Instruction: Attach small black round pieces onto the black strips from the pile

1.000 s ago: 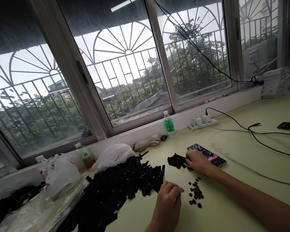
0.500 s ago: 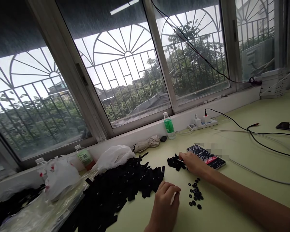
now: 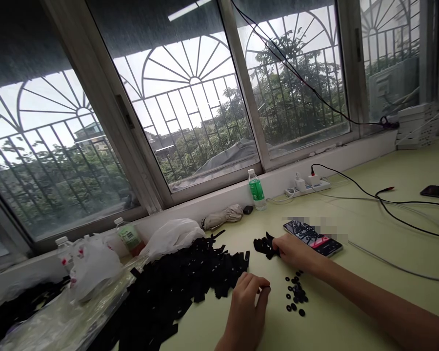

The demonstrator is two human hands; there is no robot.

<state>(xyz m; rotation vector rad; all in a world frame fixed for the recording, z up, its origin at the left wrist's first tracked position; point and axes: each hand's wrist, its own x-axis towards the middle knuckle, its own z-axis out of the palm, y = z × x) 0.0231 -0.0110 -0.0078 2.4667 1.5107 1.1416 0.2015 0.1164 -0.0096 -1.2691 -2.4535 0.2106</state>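
Observation:
My right hand (image 3: 289, 248) is closed at the right edge of a small heap of black fabric pieces (image 3: 264, 245); its fingertips are partly hidden, and what they grip is too small to tell. My left hand (image 3: 250, 297) hovers near the table beside a large black pile of similar pieces (image 3: 175, 278), thumb and forefinger pressed together. Anything between those fingertips is too small to make out. Several round black discs (image 3: 298, 292) lie on the table between my hands and forearms.
A phone (image 3: 310, 237) lies beside my right wrist. Behind stand a green-labelled bottle (image 3: 256, 190) and a power strip (image 3: 307, 187) with cables. White plastic bags (image 3: 173, 236) and another bottle (image 3: 129, 236) are at the left, below the windows.
My right hand has shifted slightly right and down, its fingers more closed at the small heap. My left hand has moved slightly left, with its thumb and forefinger closer together.

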